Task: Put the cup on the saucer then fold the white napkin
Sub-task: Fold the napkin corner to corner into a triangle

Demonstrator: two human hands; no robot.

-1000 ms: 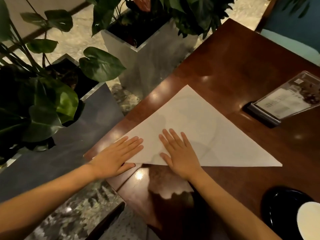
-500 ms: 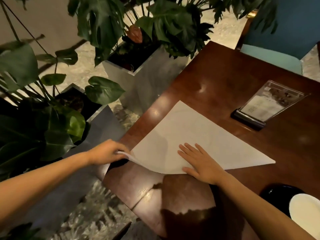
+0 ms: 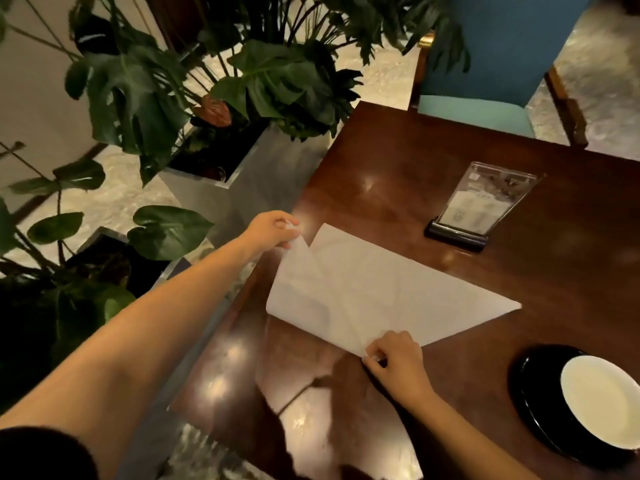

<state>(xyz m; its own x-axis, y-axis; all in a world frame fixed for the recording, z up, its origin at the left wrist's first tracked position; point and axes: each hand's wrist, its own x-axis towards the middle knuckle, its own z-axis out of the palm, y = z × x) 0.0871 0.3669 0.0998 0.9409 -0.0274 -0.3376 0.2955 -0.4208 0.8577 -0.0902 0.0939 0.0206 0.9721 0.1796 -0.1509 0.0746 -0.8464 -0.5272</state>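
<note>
The white napkin (image 3: pixel 377 289) lies on the dark wooden table (image 3: pixel 433 174), folded into a triangle, with its left corner lifted and turned over toward the top. My left hand (image 3: pixel 272 230) pinches that raised corner above the table's left edge. My right hand (image 3: pixel 398 363) pinches the napkin's near edge at the fold. At the bottom right a white cup (image 3: pixel 602 400) sits on a black saucer (image 3: pixel 530 403).
A clear menu stand (image 3: pixel 481 209) on a black base stands behind the napkin. Steel planters (image 3: pixel 242 188) with large green leaves flank the table's left side. A blue chair (image 3: pixel 491 74) faces the far edge.
My left hand has gone from lying flat on the napkin to pinching its left corner and carrying it up and over. My right hand has gone from pressing flat to pinching the near edge.
</note>
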